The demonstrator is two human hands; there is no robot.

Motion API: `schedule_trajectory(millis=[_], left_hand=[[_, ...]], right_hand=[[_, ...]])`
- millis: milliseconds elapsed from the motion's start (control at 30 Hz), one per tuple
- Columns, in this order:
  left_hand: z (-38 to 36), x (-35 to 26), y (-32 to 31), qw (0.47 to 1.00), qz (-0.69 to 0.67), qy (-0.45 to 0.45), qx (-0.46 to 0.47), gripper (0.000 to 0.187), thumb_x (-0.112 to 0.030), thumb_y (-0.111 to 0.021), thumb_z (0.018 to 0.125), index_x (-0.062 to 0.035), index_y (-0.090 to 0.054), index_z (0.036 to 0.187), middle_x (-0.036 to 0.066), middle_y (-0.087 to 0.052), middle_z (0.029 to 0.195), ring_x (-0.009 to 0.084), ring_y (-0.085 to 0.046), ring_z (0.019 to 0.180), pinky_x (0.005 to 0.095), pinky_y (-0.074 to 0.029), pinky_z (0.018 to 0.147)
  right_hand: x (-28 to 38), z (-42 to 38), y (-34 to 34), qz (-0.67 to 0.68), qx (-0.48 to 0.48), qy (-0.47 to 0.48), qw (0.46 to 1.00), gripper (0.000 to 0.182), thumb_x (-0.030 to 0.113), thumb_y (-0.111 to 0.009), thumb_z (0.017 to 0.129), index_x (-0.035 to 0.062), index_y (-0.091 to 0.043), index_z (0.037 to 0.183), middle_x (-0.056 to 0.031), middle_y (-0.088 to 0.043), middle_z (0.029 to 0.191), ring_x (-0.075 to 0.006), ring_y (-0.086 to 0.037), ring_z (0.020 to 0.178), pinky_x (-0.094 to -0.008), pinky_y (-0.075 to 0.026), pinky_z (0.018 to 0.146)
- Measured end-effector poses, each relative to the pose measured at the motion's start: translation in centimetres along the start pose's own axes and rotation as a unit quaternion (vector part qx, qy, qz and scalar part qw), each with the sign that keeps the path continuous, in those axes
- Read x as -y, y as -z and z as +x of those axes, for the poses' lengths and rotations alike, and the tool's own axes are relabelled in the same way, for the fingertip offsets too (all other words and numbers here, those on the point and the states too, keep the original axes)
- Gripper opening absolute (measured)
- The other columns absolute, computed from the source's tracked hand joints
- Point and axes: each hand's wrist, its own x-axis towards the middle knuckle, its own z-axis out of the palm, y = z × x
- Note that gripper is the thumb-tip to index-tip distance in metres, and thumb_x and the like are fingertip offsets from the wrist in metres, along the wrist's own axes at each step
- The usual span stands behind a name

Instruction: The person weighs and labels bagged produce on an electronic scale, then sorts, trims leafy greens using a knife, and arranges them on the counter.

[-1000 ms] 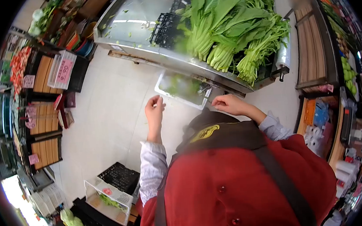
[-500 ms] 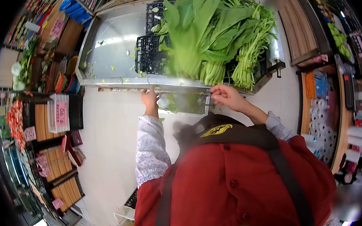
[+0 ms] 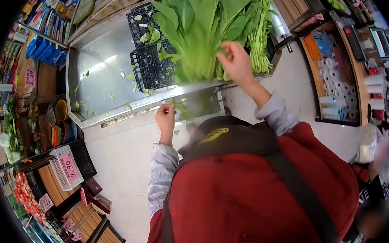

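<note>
The steel bench point(image 3: 105, 73) carried leafy greens point(image 3: 197, 26); the right hand point(image 3: 237, 64), grip part-open, touched them, while the left hand point(image 3: 165, 119) pinched the bench edge.

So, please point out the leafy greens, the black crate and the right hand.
leafy greens point(image 3: 199, 26), head view, on a broad leaf.
black crate point(image 3: 148, 70), head view, on its bare grid.
right hand point(image 3: 234, 62), head view, on the back of the hand.

Bright green leafy greens point(image 3: 197, 35) under the right hand point(image 3: 235, 64); black crate point(image 3: 149, 57) on silvery metal counter point(image 3: 101, 74) beyond the left hand point(image 3: 165, 119); red apron point(image 3: 253, 194).
</note>
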Motion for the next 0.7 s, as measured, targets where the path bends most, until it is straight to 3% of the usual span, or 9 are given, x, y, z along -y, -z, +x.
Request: schedule_trajectory(millis=[67, 167, 233, 333, 400, 500, 567, 667, 700], left_hand=[[-0.6, -0.7, -0.3, 0.998, 0.041, -0.015, 0.052, 0.015, -0.013, -0.07, 0.081, -0.0002, -0.063, 0.077, 0.002, -0.061, 0.065, 0.0077, -0.058, 0.06, 0.0245, -0.046, 0.053], [-1.1, -2.5, -0.9, 0.985, 0.137, -0.052, 0.088, 0.012, -0.014, -0.069, 0.08, -0.0023, -0.065, 0.082, 0.008, -0.064, 0.068, 0.0149, -0.062, 0.061, 0.0292, -0.047, 0.057], [-0.7, -2.5, -1.5, 0.965, 0.204, -0.109, 0.124, 0.015, -0.019, -0.065, 0.082, -0.0058, -0.068, 0.088, 0.014, -0.067, 0.078, 0.0288, -0.064, 0.069, 0.0372, -0.049, 0.064], [-0.3, -2.4, -2.2, 0.912, 0.33, -0.211, 0.125, 0.019, -0.023, -0.062, 0.083, -0.0061, -0.069, 0.089, 0.015, -0.066, 0.083, 0.0327, -0.064, 0.077, 0.0408, -0.049, 0.066], [0.6, -2.9, -2.6, 0.877, 0.402, -0.195, 0.176, 0.019, -0.022, -0.062, 0.083, -0.0053, -0.069, 0.089, 0.017, -0.065, 0.082, 0.0346, -0.062, 0.076, 0.0426, -0.049, 0.067], [1.7, -1.5, -3.9, 0.873, 0.384, -0.275, 0.117, 0.015, -0.018, -0.069, 0.078, -0.0034, -0.065, 0.079, 0.015, -0.064, 0.073, 0.0335, -0.061, 0.064, 0.042, -0.047, 0.058], [1.0, -5.4, -4.8, 0.9, 0.343, -0.23, 0.142, 0.022, -0.016, -0.073, 0.075, -0.0029, -0.057, 0.068, 0.013, -0.061, 0.063, 0.0289, -0.061, 0.059, 0.0395, -0.045, 0.055], [0.3, -9.8, -6.3, 0.95, 0.239, -0.187, 0.071, 0.024, -0.015, -0.073, 0.079, -0.0027, -0.054, 0.068, 0.005, -0.056, 0.058, 0.0175, -0.054, 0.054, 0.03, -0.043, 0.052], [1.8, -9.4, -6.5, 0.943, 0.234, -0.228, 0.061, 0.021, -0.016, -0.072, 0.081, -0.0014, -0.058, 0.077, 0.005, -0.057, 0.065, 0.0146, -0.053, 0.06, 0.0287, -0.044, 0.054]], right_hand=[[-0.1, 1.6, 0.5, -0.101, -0.007, 0.08, 0.992, 0.024, 0.015, -0.064, 0.081, 0.0089, -0.06, 0.104, -0.0066, -0.054, 0.096, -0.0198, -0.058, 0.07, -0.032, -0.048, 0.063], [-2.0, 3.1, -0.2, -0.196, 0.022, 0.147, 0.969, 0.022, 0.015, -0.062, 0.081, 0.0114, -0.061, 0.103, -0.0082, -0.053, 0.101, -0.0269, -0.058, 0.083, -0.0372, -0.049, 0.071], [-2.6, 3.3, -0.7, -0.193, 0.035, 0.137, 0.971, 0.019, 0.015, -0.062, 0.081, 0.0118, -0.062, 0.1, -0.009, -0.053, 0.101, -0.028, -0.058, 0.088, -0.038, -0.049, 0.073], [-1.8, 3.2, -0.4, -0.229, 0.033, 0.153, 0.961, 0.011, 0.014, -0.06, 0.076, 0.0152, -0.063, 0.086, -0.0065, -0.055, 0.087, -0.0257, -0.056, 0.086, -0.0364, -0.05, 0.07], [-6.2, 4.0, -2.6, -0.259, 0.069, 0.234, 0.934, 0.015, 0.012, -0.06, 0.071, 0.0137, -0.063, 0.086, -0.0064, -0.055, 0.087, -0.0252, -0.055, 0.09, -0.0361, -0.05, 0.072], [-4.2, 3.8, -1.5, -0.188, 0.026, 0.172, 0.967, 0.017, 0.006, -0.057, 0.072, 0.0081, -0.061, 0.089, -0.0127, -0.052, 0.094, -0.0285, -0.053, 0.092, -0.0385, -0.049, 0.075], [-4.5, 3.9, -1.2, -0.193, 0.051, 0.181, 0.963, 0.013, 0.008, -0.059, 0.072, 0.0083, -0.06, 0.084, -0.0126, -0.049, 0.096, -0.0276, -0.051, 0.088, -0.0381, -0.044, 0.074], [-4.6, 3.6, -0.8, -0.196, 0.02, 0.208, 0.958, 0.011, 0.011, -0.062, 0.07, 0.0102, -0.061, 0.081, -0.0084, -0.05, 0.094, -0.0255, -0.051, 0.089, -0.0381, -0.043, 0.074], [-4.5, 3.4, -0.4, -0.187, 0.0, 0.213, 0.959, 0.009, 0.013, -0.063, 0.07, 0.011, -0.061, 0.079, -0.0075, -0.05, 0.09, -0.0258, -0.052, 0.085, -0.0366, -0.044, 0.072]])
